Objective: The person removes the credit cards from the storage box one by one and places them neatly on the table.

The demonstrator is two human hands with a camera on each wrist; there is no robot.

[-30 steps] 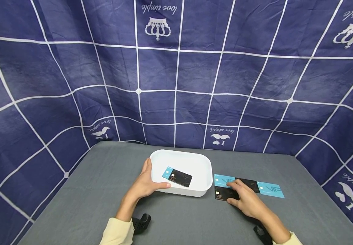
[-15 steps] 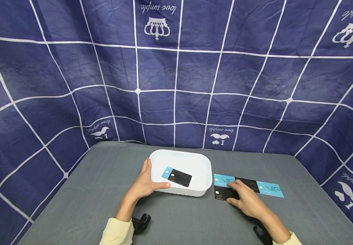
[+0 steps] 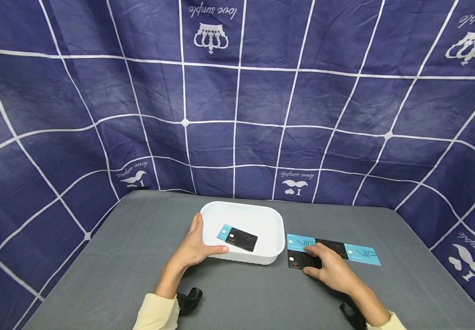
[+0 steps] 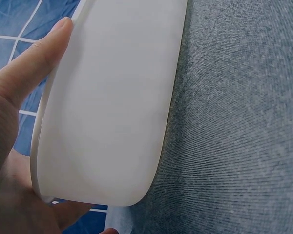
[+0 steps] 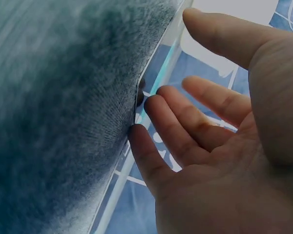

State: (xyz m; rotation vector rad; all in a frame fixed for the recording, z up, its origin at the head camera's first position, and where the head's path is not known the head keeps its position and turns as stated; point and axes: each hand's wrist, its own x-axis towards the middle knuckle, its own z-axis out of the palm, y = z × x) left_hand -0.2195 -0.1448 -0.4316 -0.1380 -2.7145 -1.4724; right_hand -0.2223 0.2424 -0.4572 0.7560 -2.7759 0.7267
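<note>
My left hand (image 3: 193, 246) holds the left front corner of a white plastic box (image 3: 267, 229), thumb on the near rim and fingers along the left end. The left wrist view shows the thumb against the rim. Inside the box, a black VIP card (image 3: 242, 239) overlaps a blue card (image 3: 223, 231). To the right, my right hand (image 3: 331, 270) rests with loosely bent fingers over a near black card (image 3: 297, 260) and the blue card (image 3: 299, 241) behind it. In the right wrist view the fingertips (image 5: 136, 130) meet the cards' edge-on surface; the thumb stays apart.
Right of the right hand's fingers, another black card (image 3: 333, 247) and a blue VIP card (image 3: 363, 254) continue the row. A grey cloth (image 3: 245, 298) covers the table. Behind it hangs a blue curtain (image 3: 262, 101) with white lines.
Both hands, the box and the cards keep their places. Only a very slight shift of the whole head view shows.
</note>
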